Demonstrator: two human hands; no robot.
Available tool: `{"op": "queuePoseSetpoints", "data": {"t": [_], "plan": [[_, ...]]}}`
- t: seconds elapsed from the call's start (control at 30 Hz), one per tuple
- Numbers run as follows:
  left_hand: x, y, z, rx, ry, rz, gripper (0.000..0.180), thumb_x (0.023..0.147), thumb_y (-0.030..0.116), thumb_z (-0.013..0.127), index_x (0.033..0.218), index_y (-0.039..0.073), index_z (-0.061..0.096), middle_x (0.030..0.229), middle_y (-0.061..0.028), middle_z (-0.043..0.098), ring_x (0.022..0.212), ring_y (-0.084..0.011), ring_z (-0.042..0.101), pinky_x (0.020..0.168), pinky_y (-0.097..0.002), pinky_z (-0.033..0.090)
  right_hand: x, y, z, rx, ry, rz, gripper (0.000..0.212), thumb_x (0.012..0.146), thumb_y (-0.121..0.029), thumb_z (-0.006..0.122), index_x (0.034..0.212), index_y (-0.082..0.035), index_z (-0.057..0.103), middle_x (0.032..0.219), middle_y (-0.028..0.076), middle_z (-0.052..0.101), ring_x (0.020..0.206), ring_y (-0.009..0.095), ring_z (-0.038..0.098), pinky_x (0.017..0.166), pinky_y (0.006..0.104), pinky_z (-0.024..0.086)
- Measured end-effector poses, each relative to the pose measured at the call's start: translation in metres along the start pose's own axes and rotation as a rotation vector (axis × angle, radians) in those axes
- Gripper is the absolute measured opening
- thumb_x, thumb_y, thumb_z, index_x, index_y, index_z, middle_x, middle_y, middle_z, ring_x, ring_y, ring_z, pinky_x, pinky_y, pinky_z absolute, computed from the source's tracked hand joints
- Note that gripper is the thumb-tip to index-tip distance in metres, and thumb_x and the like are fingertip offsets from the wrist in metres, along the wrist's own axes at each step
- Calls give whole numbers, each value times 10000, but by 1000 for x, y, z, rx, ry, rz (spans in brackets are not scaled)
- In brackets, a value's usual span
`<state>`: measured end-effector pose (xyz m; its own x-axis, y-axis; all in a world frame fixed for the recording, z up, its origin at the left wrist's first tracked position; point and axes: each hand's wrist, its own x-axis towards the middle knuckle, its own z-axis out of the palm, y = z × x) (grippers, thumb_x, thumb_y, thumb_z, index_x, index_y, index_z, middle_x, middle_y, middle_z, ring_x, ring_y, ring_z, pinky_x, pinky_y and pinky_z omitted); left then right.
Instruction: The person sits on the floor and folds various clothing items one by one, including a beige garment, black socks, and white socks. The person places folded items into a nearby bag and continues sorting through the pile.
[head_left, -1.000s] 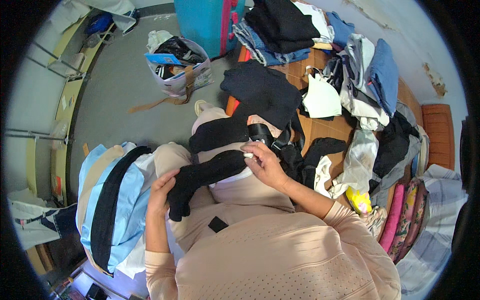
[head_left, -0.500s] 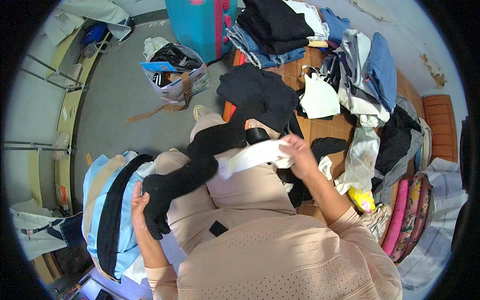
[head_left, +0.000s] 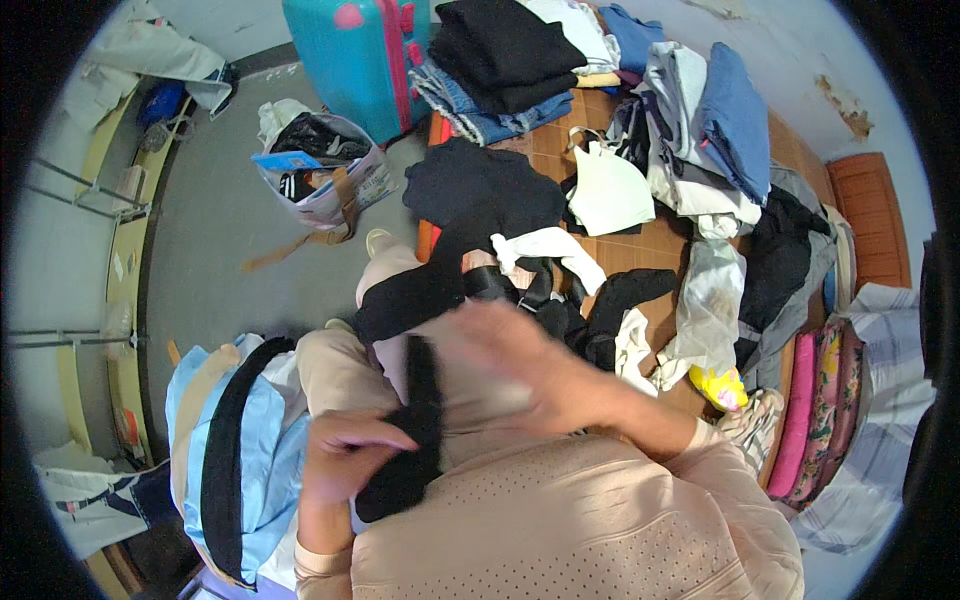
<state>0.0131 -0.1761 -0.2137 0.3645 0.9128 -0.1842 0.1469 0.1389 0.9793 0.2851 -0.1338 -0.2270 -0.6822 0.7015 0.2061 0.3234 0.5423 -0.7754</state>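
Note:
My left hand (head_left: 350, 455) is closed on a long black sock (head_left: 415, 430) that hangs over my lap, thumb on top of the fabric. My right hand (head_left: 510, 355) is smeared by motion above my right thigh; its fingers cannot be made out. Beyond it a white sock (head_left: 550, 252) lies loosely on the bed of dark clothes. Another black knit piece (head_left: 410, 300) rests across my knee. Farther off sits a dark crumpled garment (head_left: 480, 185), with black straps (head_left: 535, 290) beside it.
Folded black clothes (head_left: 510, 50), jeans (head_left: 490, 110) and a blue garment (head_left: 738, 120) are stacked at the far side. A teal suitcase (head_left: 350, 60) and a stuffed bag (head_left: 325, 175) stand on the floor. Light blue fabric (head_left: 270, 490) lies to my left, pink cushions (head_left: 795, 415) to my right.
My right hand has let go of the white sock, which now lies beyond my lap, and has moved back toward me. My left hand has brought the black sock nearer my body.

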Motion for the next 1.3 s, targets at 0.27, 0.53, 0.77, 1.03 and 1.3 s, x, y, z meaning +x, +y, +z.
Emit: {"op": "queuePoseSetpoints", "data": {"t": [0.27,0.53,0.77,1.03,1.3], "plan": [[27,-9,15,16,107,-72,163,693,-131,601,772,-22,693,806,-88,676,715,-156,622,673,-262,484,-3,27,-4,450,-286,218,461,735,-183,731,1125,3,570,1023,204,624,973,318,599,845,375,466],[49,-138,10,-253,201,-305,223,806,-56,618,1012,10,670,917,-19,650,837,-100,582,772,-225,448,-51,98,39,262,-1,551,392,761,-218,727,1040,18,587,920,171,641,832,271,624,707,353,493],[42,-133,1,-71,65,-231,506,771,-67,641,1252,51,536,840,44,573,749,-49,507,698,-187,402,-109,116,27,-438,317,638,341,756,-200,724,1007,-1,608,898,119,580,854,278,597,711,369,498],[36,-138,-17,73,121,-257,391,831,-43,604,1210,42,564,746,33,546,648,-39,487,609,-176,397,-174,160,24,300,645,898,19,778,-50,573,775,-34,562,688,-19,557,619,128,534,587,293,435],[69,-95,4,172,264,-53,310,841,-10,606,1147,40,608,791,7,582,719,-68,537,672,-208,442,-137,113,-38,1509,772,561,315,796,-28,472,1109,-21,509,952,95,639,936,212,631,848,383,519]]}}
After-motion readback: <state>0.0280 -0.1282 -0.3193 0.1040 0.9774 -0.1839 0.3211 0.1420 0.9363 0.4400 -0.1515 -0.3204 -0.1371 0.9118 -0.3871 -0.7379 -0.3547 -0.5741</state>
